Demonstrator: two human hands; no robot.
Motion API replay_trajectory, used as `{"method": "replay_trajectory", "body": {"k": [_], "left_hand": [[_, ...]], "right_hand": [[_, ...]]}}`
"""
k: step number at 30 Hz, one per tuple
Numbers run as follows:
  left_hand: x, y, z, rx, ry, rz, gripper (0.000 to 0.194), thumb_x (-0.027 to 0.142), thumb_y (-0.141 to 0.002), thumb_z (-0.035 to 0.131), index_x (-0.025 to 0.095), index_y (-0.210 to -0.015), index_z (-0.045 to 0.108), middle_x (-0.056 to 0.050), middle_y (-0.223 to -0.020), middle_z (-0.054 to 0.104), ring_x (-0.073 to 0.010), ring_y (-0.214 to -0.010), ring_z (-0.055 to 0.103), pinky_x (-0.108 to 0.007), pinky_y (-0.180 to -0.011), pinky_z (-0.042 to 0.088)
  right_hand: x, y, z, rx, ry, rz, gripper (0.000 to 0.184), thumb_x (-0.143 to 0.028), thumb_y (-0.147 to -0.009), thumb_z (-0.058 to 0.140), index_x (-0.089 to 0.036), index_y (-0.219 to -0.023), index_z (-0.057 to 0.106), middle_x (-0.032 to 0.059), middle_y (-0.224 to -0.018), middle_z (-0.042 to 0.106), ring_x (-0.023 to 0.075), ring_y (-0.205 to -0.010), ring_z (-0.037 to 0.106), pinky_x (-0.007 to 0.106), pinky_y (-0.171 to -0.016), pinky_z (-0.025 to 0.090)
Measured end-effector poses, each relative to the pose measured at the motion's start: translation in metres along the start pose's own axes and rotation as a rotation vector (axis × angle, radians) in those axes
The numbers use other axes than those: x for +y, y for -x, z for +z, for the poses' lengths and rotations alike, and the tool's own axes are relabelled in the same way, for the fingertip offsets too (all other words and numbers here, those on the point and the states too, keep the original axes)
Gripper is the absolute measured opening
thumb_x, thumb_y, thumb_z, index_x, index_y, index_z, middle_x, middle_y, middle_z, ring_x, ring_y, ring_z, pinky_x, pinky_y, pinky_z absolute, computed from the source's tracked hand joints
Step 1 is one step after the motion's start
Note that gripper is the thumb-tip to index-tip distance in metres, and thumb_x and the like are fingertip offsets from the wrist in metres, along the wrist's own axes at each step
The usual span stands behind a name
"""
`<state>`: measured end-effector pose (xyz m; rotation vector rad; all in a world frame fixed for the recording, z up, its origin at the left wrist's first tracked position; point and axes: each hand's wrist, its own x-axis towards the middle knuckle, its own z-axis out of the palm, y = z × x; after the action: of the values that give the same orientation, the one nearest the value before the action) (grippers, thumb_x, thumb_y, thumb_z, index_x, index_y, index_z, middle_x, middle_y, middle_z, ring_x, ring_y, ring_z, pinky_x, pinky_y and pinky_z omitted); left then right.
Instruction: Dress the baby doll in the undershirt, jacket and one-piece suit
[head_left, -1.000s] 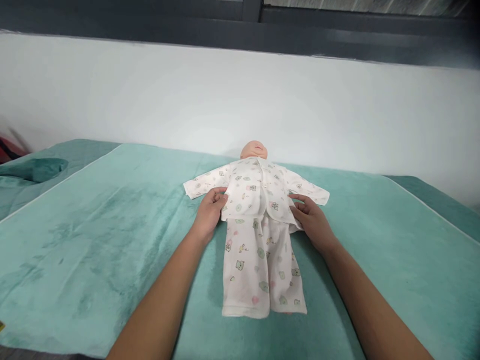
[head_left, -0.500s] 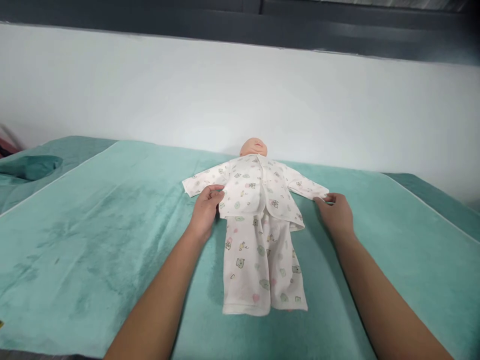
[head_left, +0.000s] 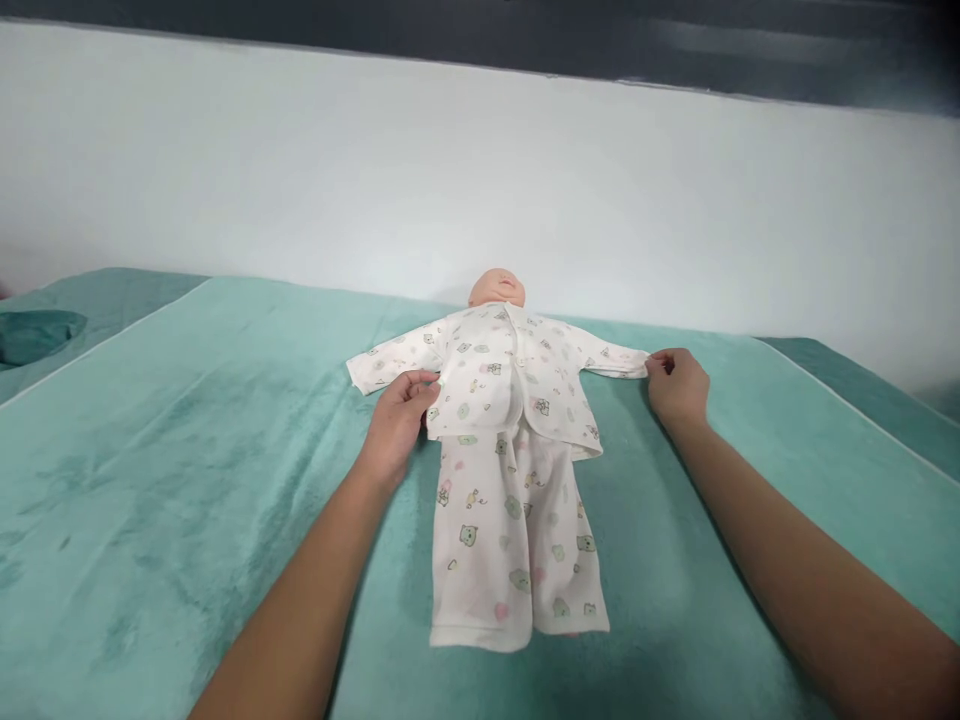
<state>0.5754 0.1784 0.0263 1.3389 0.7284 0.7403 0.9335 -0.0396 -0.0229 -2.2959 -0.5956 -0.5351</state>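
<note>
Head view: right hand (head_left: 679,388) pinches jacket cuff (head_left: 636,364)

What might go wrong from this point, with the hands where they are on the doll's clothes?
The right hand pinches the end of one jacket sleeve; a hard tug there might skew the jacket or drag the doll sideways.
The left hand is at the jacket's opposite side, so pulling both ways could strain the front opening.
The doll's head lies near the white wall; a push that way may bump it.
</note>
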Motion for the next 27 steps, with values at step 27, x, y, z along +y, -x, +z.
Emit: {"method": "replay_trajectory", "body": {"k": [27], "left_hand": [[-0.003, 0.097, -0.013, 0.092, -0.206, 0.163, 0.018, 0.034, -0.088, 0.056, 0.019, -0.083, 0.064, 0.003, -0.06, 0.049, -0.0118, -0.06, 0.047, -0.022, -0.06, 0.039]], "right_hand": [[-0.108, 0.219, -0.122, -0.579, -0.587, -0.292, 0.023, -0.036, -0.089, 0.06, -0.025, -0.109, 0.057, 0.0043, -0.1, 0.063, 0.0175, -0.084, 0.059, 0.03, -0.075, 0.049]]}}
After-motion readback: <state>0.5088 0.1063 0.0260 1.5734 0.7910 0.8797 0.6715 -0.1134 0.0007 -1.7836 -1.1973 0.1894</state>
